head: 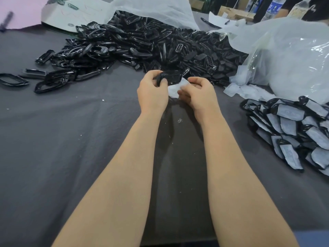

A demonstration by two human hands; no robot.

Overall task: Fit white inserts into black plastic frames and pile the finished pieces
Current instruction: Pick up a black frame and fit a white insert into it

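While both hands meet above the dark table (71, 131), loose black frames (138, 43) lie heaped beyond and to the left of the fingers, with a few strays well off to the left.

Left hand (152, 91): fingers (162, 81) curled and clamped on one end of a black frame (170, 78), which is held up off the table. Frame looks like thin, glossy moulded plastic. Judged light, fairly stiff, a little slick. Best gripped by the rim at one end, as now, leaving the opening free.

White insert (175, 90): just beneath the frame, between the two hands. Looks thin and soft, almost film-like. Judged floppy and easy to crease, so take it by an edge rather than the middle.

Right hand (200, 94): fingertips (184, 90) pinched together on the insert's right edge. Whether the insert is seated in the frame yet, cannot tell.

Right of the fingers: loose inserts (245, 90) spilling from a clear plastic bag (288, 56). Further right and nearer the person, finished pieces (292, 127) lie piled, white faces showing.
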